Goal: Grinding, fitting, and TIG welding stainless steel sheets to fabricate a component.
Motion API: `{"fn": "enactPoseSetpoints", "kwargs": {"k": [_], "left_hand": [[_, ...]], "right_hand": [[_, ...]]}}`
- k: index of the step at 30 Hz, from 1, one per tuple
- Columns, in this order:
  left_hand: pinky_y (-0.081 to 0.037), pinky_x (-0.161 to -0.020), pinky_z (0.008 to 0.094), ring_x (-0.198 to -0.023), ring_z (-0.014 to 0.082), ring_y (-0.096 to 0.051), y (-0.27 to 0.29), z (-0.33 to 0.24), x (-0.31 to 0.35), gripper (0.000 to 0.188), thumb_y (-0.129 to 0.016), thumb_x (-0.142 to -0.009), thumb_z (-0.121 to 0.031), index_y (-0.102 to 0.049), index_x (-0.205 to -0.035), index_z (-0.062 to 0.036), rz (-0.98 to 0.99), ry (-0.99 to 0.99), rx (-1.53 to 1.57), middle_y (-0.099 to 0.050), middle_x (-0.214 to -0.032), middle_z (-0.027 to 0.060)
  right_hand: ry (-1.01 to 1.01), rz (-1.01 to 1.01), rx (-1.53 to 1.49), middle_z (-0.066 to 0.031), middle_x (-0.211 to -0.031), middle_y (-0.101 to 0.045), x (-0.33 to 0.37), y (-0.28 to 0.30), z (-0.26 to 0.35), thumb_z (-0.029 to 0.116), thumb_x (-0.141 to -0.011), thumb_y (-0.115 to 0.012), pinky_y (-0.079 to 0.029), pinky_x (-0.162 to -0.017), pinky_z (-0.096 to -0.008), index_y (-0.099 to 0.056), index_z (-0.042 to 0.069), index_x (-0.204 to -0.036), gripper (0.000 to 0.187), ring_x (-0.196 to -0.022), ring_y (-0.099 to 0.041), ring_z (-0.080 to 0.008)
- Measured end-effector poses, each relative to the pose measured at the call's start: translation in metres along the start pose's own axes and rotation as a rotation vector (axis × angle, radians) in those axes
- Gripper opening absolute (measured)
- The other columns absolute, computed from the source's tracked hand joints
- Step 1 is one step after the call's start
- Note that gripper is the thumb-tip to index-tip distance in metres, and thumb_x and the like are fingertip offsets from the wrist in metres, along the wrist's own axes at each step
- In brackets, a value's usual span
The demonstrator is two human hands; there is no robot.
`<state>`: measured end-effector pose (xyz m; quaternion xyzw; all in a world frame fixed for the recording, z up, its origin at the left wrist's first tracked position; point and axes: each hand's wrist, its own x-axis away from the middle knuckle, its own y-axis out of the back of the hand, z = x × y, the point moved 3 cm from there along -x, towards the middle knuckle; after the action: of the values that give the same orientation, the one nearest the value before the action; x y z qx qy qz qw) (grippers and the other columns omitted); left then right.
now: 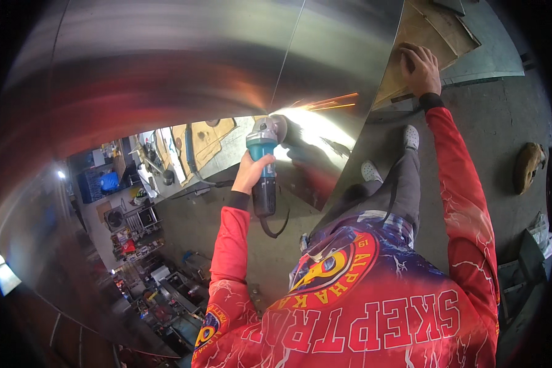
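My left hand (251, 172) is wrapped round the teal and black body of an angle grinder (264, 158). The grinder's disc (280, 127) meets the edge of a large shiny metal sheet (227, 55), and orange sparks (331, 103) fly off to the right. A thin dark line runs up the sheet from the disc. Bright glare hides the exact contact. My right hand (421, 70) lies at the upper right over brown cardboard (389, 76), beside the sheet's right edge. Its fingers are bent and apart, holding nothing I can see.
A black cable (276, 230) trails from the grinder. To its left, a bench bears brown pieces (211, 141) and a long blue-grey tool (190, 147). Shelves and clutter (141, 233) fill the lower left. On the floor at right lies a round brown object (526, 168).
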<state>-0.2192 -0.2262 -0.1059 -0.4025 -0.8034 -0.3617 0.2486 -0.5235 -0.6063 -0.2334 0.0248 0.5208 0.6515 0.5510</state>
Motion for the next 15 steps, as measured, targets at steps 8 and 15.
{"fn": "enactPoseSetpoints", "kwargs": {"k": [8,15], "left_hand": [[-0.059,-0.060,0.0355,-0.065,0.0212,-0.067,0.008,0.003,-0.004,0.046,-0.074,-0.081,-0.015,-0.051,-0.117,0.0034,0.026,-0.050,-0.090,-0.065,-0.091,0.0119],[-0.055,-0.082,0.0384,-0.091,0.0251,-0.069,-0.041,0.031,0.022,0.060,-0.082,-0.074,-0.026,-0.058,-0.120,0.0047,0.083,-0.285,-0.367,-0.070,-0.104,0.0177]], "right_hand": [[0.013,0.006,-0.009,-0.0019,-0.121,-0.067,0.000,0.004,0.006,0.019,-0.090,-0.065,-0.044,-0.103,-0.0415,-0.071,0.013,-0.112,0.024,-0.117,-0.059,-0.0264],[0.016,-0.009,-0.004,-0.0011,-0.120,-0.067,-0.001,0.001,0.004,0.020,-0.090,-0.065,-0.044,-0.102,-0.0416,-0.071,0.013,-0.110,0.022,-0.117,-0.059,-0.0264]]}}
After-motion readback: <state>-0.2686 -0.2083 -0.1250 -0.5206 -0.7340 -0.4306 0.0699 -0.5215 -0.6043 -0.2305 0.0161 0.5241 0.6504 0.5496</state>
